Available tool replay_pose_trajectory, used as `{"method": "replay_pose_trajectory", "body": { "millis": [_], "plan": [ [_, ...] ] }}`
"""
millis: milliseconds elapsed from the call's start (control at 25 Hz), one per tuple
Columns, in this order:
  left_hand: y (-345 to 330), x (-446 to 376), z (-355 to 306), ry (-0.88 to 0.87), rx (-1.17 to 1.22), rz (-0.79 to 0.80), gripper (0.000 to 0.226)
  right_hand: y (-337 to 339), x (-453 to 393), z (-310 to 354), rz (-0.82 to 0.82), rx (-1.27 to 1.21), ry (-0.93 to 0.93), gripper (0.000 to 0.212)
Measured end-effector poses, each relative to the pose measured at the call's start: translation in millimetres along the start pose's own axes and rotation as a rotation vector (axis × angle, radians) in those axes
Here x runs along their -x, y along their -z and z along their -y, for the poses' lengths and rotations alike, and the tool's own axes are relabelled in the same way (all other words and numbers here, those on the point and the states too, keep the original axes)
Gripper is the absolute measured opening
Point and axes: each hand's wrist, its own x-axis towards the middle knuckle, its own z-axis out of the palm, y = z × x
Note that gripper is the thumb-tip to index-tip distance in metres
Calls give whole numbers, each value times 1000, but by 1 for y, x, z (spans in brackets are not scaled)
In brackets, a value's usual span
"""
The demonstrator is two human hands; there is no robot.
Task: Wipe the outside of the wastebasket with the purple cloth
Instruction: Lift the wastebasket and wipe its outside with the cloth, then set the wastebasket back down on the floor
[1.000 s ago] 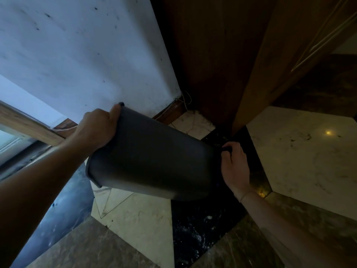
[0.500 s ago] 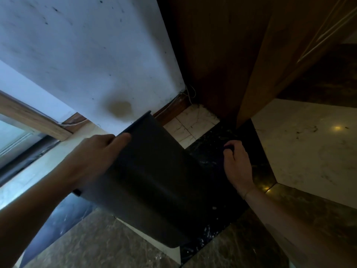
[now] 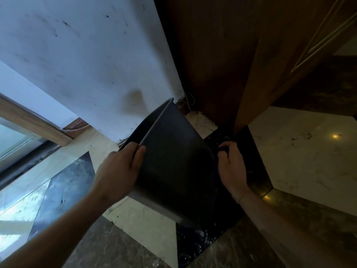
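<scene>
Your left hand (image 3: 119, 171) clamps the rim of the dark wastebasket (image 3: 173, 161), tilted above the marble floor (image 3: 301, 144) at frame centre. At three o'clock of it, your right hand (image 3: 231, 167) is curled against its side; what it holds cannot be told.

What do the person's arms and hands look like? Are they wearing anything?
Both forearms are bare, with no sleeves showing. The left hand has no glove, ring or watch that I can see. The right hand is bare too, but a thin band circles its wrist.
</scene>
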Motion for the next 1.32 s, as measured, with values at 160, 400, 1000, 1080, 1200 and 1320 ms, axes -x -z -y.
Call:
{"method": "replay_pose_trajectory", "body": {
  "millis": [160, 400, 1000, 1080, 1200, 1320],
  "plan": [
    [-16, -2, 7, 35, 101, -5, 29, 1, 5, 3, 18, 2, 17, 28],
    [1, -23, 46, 0, 88, 193, 10, 23, -42, 45, 147, -8, 1, 25],
    [-7, -18, 72, 655, 831, -297, 32, 49, -92, 118, 542, 346, 71, 33],
    [-3, -12, 80, 676, 874, -283, 38, 49, -90, 114, 546, 345, 79, 30],
    [1, -7, 81, 634, 866, -316, 43, 47, -92, 113, 486, 373, 135, 24],
    [-10, -7, 78, 584, 776, -349, 40, 40, -98, 117, 397, 404, 250, 22]
  ]
}}
